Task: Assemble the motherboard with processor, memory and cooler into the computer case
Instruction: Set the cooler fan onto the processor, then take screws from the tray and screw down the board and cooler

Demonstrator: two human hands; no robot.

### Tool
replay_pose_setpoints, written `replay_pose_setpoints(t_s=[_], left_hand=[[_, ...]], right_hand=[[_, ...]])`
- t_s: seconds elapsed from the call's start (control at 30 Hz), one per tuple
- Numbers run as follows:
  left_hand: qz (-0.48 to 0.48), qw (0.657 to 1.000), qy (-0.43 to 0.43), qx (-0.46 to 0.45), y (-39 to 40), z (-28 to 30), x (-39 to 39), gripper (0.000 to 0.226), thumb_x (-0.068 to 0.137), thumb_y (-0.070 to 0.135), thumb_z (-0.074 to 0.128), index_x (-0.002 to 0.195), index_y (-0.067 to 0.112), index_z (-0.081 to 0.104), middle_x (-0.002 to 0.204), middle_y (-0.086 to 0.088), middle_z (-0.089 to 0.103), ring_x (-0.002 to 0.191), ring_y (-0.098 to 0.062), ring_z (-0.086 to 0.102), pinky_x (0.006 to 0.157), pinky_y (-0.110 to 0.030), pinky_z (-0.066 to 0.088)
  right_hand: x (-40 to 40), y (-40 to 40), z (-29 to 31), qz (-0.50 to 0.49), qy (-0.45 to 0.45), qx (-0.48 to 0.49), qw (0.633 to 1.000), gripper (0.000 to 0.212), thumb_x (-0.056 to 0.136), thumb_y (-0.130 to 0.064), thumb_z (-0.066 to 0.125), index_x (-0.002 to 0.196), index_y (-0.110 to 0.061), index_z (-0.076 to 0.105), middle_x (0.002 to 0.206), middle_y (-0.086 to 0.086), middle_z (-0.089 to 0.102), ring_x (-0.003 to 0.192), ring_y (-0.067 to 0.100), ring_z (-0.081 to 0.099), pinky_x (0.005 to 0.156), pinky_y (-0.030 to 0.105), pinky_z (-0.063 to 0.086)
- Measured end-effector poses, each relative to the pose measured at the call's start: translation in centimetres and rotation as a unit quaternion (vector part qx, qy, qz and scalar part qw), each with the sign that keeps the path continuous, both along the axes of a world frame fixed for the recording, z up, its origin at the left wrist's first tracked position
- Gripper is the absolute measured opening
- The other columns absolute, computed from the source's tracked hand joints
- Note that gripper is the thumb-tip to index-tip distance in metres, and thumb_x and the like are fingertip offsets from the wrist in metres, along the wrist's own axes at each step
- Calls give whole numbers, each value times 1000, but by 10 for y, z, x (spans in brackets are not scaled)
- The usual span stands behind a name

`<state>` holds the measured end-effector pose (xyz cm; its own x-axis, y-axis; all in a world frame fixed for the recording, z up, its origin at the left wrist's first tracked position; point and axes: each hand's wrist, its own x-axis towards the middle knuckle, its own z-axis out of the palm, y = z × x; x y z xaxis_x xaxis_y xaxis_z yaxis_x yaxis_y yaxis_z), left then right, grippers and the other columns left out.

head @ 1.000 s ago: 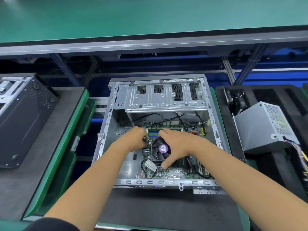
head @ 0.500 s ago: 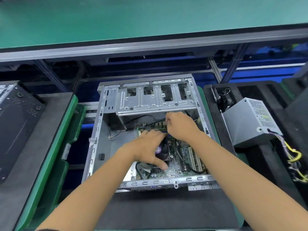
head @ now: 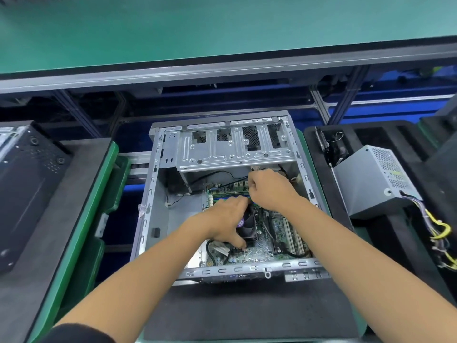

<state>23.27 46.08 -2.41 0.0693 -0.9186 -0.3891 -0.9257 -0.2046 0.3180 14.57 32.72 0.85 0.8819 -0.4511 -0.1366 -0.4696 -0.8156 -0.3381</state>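
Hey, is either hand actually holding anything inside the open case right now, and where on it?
Left hand rests on the black cooler fan, holding nothing. Right hand is curled near the motherboard's far edge; any hold is hidden.

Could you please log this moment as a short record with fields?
case: open case lying on a dark mat
motherboard: motherboard inside the case, toward its right
cooler: fan cooler on the board, partly under the left hand
left hand: left hand rests over the cooler, thumb down at the board
right hand: right hand curled near the board's far edge; what it holds cannot be told
beside: power supply on the black tray to the right
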Motion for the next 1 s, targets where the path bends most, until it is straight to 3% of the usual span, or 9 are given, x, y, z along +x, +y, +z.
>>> replay_pose_setpoints(t_s=[0.07, 0.13, 0.2, 0.3, 0.4, 0.63, 0.87, 1.0], left_hand=[[12, 999, 36, -3, 2, 3, 2, 73, 59, 61, 78, 99, 18, 33, 95, 5, 39, 90, -17, 42, 84, -33, 37], [66, 989, 131, -7, 5, 7, 5, 70, 67, 61, 73, 111, 18, 42, 105, 4, 49, 96, -16, 48, 87, -33, 42], [134, 971, 197, -34, 9, 10, 8, 51, 82, 53, 64, 118, 21, 48, 111, 3, 58, 100, -15, 55, 87, -31, 46], [202, 957, 143, -151, 9, 15, 14, 22, 93, 38, 54, 103, 20, 60, 99, 3, 64, 90, -14, 58, 76, -30, 44], [256, 925, 148, -237, 4, 29, 19, 17, 95, 34, 51, 83, 25, 60, 77, 7, 62, 70, -11, 54, 63, -30, 41], [231, 907, 168, -308, -33, 54, 2, 21, 92, 24, 53, 75, 15, 60, 63, 4, 56, 59, -12, 48, 55, -28, 37], [173, 916, 165, -323, -83, 77, -39, 19, 91, 20, 52, 73, 14, 53, 65, 4, 52, 64, -16, 46, 55, -27, 32], [145, 929, 137, -311, -113, 91, -69, 14, 91, 18, 49, 81, 11, 56, 75, -3, 56, 73, -23, 52, 61, -32, 40]], right_hand=[[-1, 2, -1, 4, 2, -4, 1000, 19, 91, -16, 47, 102, -12, 63, 97, 11, 66, 82, 30, 58, 63, 32, 42], [-3, 4, -1, 3, 5, 0, 1000, 18, 90, -16, 47, 99, -13, 62, 96, 10, 66, 78, 27, 55, 61, 30, 38], [-6, 5, -1, 3, 5, 5, 1000, 18, 90, -16, 47, 99, -14, 62, 95, 8, 66, 77, 26, 54, 60, 29, 37], [-8, 7, 3, 10, -6, 17, 1000, 18, 88, -15, 48, 100, -15, 62, 93, 7, 64, 75, 24, 52, 58, 29, 35], [-10, 6, 14, 42, -14, 21, 999, 16, 90, -18, 50, 101, -15, 61, 90, 5, 64, 76, 24, 54, 60, 33, 43], [-24, -2, 47, -16, -65, 55, 996, 15, 90, -17, 50, 85, -7, 60, 75, 8, 61, 71, 27, 55, 63, 38, 47], [-70, -33, 67, -96, -107, 29, 989, 16, 85, -9, 52, 70, -4, 55, 69, 14, 60, 70, 32, 53, 62, 38, 42], [-99, -56, 71, -130, -121, -3, 984, 18, 84, -9, 51, 66, -8, 50, 66, 12, 58, 67, 30, 51, 60, 37, 41]])
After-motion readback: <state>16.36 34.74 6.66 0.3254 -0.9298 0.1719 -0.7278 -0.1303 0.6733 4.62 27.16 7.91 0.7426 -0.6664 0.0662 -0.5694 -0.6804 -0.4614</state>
